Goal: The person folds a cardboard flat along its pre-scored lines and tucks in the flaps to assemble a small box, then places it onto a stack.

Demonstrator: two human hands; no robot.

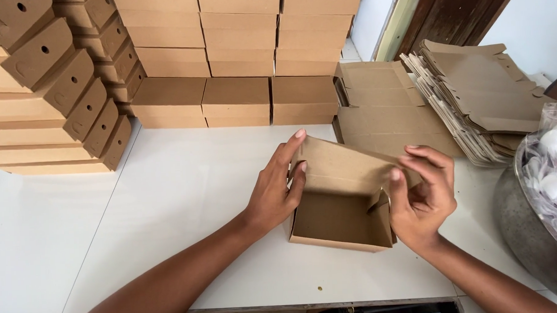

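Observation:
A half-folded brown cardboard box [339, 219] lies on the white table [169, 203], its tray open toward me and its lid panel raised at the back. My left hand [276, 190] grips the box's left side, fingers stretched up along the lid's left edge. My right hand [422, 198] pinches the right side flap between thumb and fingers, at the box's right wall.
Stacks of finished brown boxes [238, 59] line the back and the left [48, 90]. Flat unfolded box blanks [474, 100] are piled at the back right. A clear plastic bag of round white pieces [553, 165] sits in a metal bowl at the right edge.

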